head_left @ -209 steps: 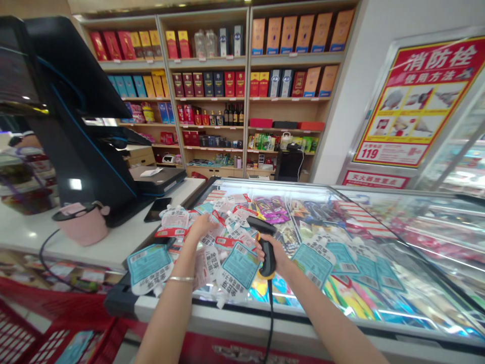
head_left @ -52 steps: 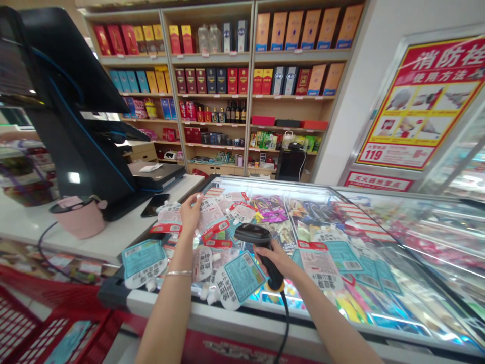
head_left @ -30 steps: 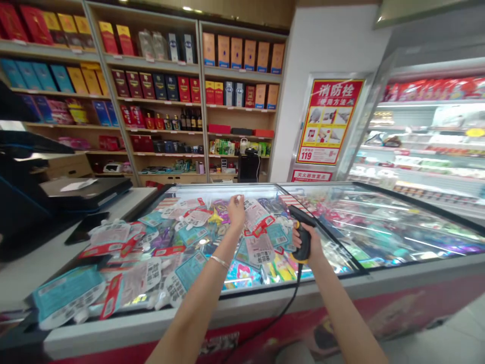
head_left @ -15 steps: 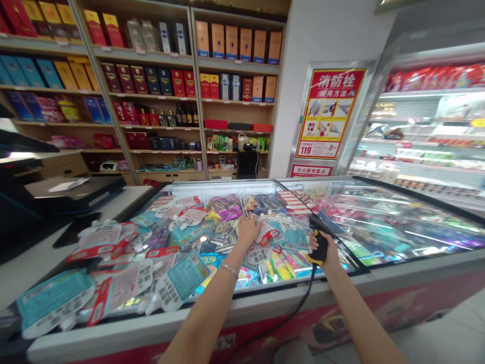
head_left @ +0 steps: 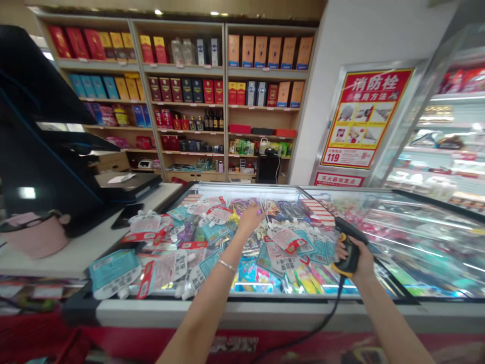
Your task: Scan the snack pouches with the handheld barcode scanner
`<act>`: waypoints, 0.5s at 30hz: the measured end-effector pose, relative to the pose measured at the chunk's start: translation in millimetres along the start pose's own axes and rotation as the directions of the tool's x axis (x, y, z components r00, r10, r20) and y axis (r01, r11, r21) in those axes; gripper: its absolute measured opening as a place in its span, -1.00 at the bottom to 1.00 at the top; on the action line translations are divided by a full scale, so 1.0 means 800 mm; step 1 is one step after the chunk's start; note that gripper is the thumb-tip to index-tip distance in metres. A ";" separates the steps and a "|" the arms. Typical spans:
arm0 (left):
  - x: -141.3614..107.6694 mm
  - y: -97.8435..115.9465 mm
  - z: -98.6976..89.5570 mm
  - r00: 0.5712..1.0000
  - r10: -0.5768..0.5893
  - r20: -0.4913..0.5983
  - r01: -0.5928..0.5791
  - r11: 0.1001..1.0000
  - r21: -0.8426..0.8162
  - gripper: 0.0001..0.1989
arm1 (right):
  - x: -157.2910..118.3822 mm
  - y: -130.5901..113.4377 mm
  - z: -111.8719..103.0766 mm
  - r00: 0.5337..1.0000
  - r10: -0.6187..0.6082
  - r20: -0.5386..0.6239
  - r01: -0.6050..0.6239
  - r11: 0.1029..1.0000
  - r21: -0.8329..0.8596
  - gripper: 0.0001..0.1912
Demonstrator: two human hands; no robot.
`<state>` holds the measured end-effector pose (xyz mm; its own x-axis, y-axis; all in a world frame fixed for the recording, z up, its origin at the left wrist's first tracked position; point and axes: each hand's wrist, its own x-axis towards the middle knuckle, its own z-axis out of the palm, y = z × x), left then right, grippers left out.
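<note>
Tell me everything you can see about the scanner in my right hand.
The scanner is black with yellow trim where head meets grip and at the foot, and looks like hard plastic. The right hand wraps the grip, holding it roughly upright, head at the top, over the freezer. A dark cord leaves the foot and trails down across the freezer's front. Its scanning window can't be made out.

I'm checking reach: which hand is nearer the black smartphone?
Left. Left hand: over the freezer, right of the smartphone. Right hand: on the barcode scanner, farther right.
</note>
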<state>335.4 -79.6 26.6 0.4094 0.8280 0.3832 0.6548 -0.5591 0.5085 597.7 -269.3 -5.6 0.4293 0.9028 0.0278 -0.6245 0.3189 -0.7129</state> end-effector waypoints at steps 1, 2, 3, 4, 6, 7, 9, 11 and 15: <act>-0.001 -0.023 -0.023 0.999 -0.018 -0.050 0.019 1.000 0.019 -0.65 | 0.002 0.002 0.017 0.999 0.014 0.044 -0.014 1.000 -0.007 -0.80; -0.004 -0.049 -0.044 0.995 -0.044 -0.091 0.048 0.998 0.045 -0.66 | 0.004 0.007 0.036 0.995 0.029 0.091 -0.028 1.000 -0.013 -0.81; -0.009 -0.077 -0.064 0.988 -0.091 -0.123 0.101 0.992 0.070 -0.66 | 0.007 0.013 0.056 0.989 0.047 0.139 -0.045 0.999 -0.016 -0.82; -0.015 -0.106 -0.083 0.979 -0.140 -0.150 0.155 0.984 0.092 -0.66 | 0.010 0.022 0.076 0.980 0.066 0.186 -0.064 0.998 -0.018 -0.83; -0.032 -0.163 -0.114 0.945 -0.261 -0.196 0.289 0.949 0.128 -0.66 | 0.017 0.046 0.115 0.957 0.111 0.267 -0.110 0.994 -0.020 -0.84; -0.040 -0.188 -0.126 0.920 -0.330 -0.211 0.360 0.924 0.128 -0.67 | 0.021 0.061 0.134 0.943 0.139 0.301 -0.139 0.990 -0.022 -0.85; -0.054 -0.230 -0.146 0.876 -0.428 -0.222 0.460 0.880 0.118 -0.67 | 0.029 0.094 0.168 0.909 0.200 0.365 -0.203 0.979 -0.030 -0.88; -0.062 -0.257 -0.156 0.853 -0.476 -0.214 0.506 0.854 0.117 -0.68 | 0.037 0.130 0.198 0.869 0.253 0.426 -0.260 0.965 -0.044 -0.89; -0.063 -0.272 -0.148 0.844 -0.510 -0.166 0.533 0.830 0.165 -0.64 | 0.045 0.203 0.243 0.788 0.335 0.516 -0.348 0.934 -0.076 -0.87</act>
<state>96.9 -5.0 -11.9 -0.0934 0.9769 0.1923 0.8664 -0.0154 0.4991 384.4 -129.1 15.7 -0.2078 0.9674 0.1447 -0.6835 -0.0378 -0.7290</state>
